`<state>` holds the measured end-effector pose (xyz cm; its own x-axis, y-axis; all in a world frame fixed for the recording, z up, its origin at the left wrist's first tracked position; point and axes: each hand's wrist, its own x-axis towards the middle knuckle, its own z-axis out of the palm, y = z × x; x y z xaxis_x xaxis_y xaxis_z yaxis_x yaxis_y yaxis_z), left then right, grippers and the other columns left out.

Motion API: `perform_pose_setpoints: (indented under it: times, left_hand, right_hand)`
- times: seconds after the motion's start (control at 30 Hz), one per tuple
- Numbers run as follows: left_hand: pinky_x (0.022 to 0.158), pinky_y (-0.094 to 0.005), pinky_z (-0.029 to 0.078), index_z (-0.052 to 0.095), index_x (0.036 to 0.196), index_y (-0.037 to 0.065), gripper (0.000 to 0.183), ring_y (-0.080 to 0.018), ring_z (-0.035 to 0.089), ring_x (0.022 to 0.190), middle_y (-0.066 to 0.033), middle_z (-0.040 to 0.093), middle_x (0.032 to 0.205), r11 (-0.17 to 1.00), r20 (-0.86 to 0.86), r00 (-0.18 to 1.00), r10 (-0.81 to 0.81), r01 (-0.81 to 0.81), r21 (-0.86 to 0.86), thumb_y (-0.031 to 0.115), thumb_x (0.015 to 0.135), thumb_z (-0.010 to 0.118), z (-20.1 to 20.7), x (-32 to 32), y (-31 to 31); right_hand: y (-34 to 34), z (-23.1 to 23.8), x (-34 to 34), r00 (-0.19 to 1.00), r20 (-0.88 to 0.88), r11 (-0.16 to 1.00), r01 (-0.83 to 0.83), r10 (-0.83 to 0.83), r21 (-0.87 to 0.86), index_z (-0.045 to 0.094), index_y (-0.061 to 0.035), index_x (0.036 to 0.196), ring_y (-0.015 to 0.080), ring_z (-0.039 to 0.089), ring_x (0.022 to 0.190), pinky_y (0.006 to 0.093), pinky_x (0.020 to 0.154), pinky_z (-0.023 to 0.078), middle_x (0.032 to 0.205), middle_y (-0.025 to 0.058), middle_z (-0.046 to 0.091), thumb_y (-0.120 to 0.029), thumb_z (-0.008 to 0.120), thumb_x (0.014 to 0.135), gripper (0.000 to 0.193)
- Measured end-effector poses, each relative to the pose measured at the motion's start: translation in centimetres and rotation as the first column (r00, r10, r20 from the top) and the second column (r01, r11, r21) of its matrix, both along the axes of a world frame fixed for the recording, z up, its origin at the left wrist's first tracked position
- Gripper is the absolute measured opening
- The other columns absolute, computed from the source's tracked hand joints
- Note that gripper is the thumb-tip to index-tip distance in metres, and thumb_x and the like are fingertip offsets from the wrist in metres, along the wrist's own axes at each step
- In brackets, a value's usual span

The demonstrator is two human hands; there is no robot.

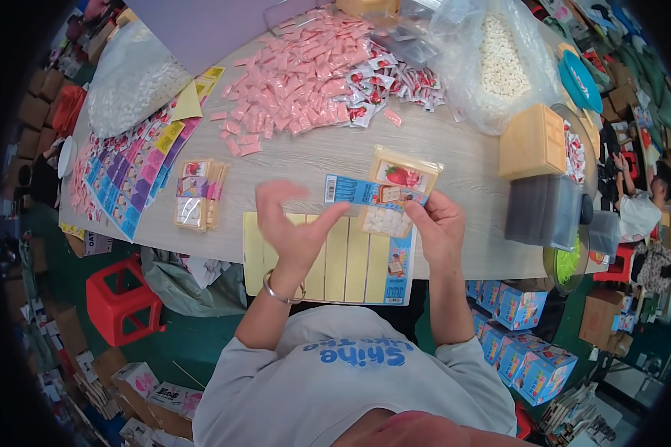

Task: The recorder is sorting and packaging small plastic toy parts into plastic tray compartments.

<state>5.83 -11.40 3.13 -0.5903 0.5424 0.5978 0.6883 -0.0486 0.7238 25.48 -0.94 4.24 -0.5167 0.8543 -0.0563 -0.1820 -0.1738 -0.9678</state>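
Observation:
In my right hand point(441, 223) is a small clear plastic tray pack point(384, 221), pinched at its right side. White pieces fill its lower part, and a strawberry picture shows in the upper part. Across its middle lies a blue printed label point(350, 189), its left end jutting past the tray. My left hand point(291, 223) is beside that end, thumb and fingers apart; the fingers are smeared by motion. The thumb tip is near the label's lower edge; contact is unclear. Below both hands a yellow backing sheet point(317, 257) overhangs the table edge, with a blue label point(397, 276) at its right.
Several labelled packs point(192, 201) stand left. Pink sachets point(291, 82) are heaped at the back, beside red-and-white sachets point(361, 112). Bags of white pieces point(503, 63) flank them. Colourful label sheets point(138, 167) lie far left. Yellow trays point(533, 141) and dark containers point(540, 212) stand right. A red stool point(123, 298) is below.

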Motion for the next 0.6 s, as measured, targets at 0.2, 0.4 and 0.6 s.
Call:
perform_pose_setpoints:
  times: [0.2, 0.4, 0.6]
  left_hand:
    - [0.096, -0.0412, 0.046, 0.074, 0.098, 0.005, 0.032, -0.0219, 0.066, 0.096, -0.008, 0.073, 0.098, 0.949, 0.339, 0.899, -0.277, 0.311, -0.049, 0.008, 0.069, 0.088, 0.5, 1.9, -1.6]
    - [0.101, -0.0468, 0.044, 0.072, 0.104, 0.007, 0.026, -0.0236, 0.069, 0.098, -0.0065, 0.074, 0.098, 0.734, 0.324, 0.674, -0.663, 0.67, 0.109, 0.005, 0.08, 0.078, 0.2, 0.5, -3.3]
    - [0.085, -0.0317, 0.053, 0.071, 0.102, 0.004, 0.018, -0.0188, 0.069, 0.095, -0.0079, 0.073, 0.101, 0.716, 0.607, 0.579, -0.544, 0.698, -0.024, 0.001, 0.084, 0.075, 0.0, -1.4, -5.2]
  right_hand:
    - [-1.3, 0.2, -0.8, 0.989, 0.024, 0.964, -0.15, 0.148, 0.219, 0.071, 0.0037, 0.108, 0.0151, 0.068, 0.092, 0.0287, 0.082, 0.054, 0.099, 0.0087, 0.073, 0.001, 0.069, 0.088, 0.021]
    - [-0.6, -0.5, -1.7, 0.942, 0.01, 0.772, -0.281, 0.336, 0.57, 0.072, 0.0036, 0.094, 0.0253, 0.068, 0.096, 0.0358, 0.082, 0.053, 0.099, 0.0158, 0.072, 0.0, 0.076, 0.081, 0.014]
    - [-4.2, -3.5, -3.0, 0.964, 0.088, 0.872, -0.265, 0.251, 0.413, 0.073, -0.0015, 0.102, 0.0219, 0.068, 0.095, 0.0333, 0.085, 0.053, 0.104, 0.012, 0.073, -0.001, 0.079, 0.078, 0.024]
